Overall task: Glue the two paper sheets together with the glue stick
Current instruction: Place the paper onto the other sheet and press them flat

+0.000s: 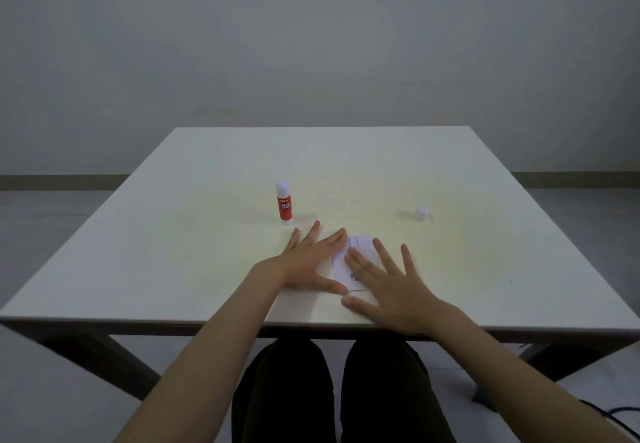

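I'm seeing the white table with the red glue stick standing upright left of centre, white tip exposed, just beyond my left fingertips and not touching them. My left hand is lying flat, fingers spread wide, palm down, its index and thumb overlapping the left edge of the paper sheets. The sheets are lying near the table's front edge, printed side up, stacked so I can't tell one from the other. My right hand is pressing flat too, fingers splayed, covering their right side. Far right, the white cap is sitting alone, well apart.
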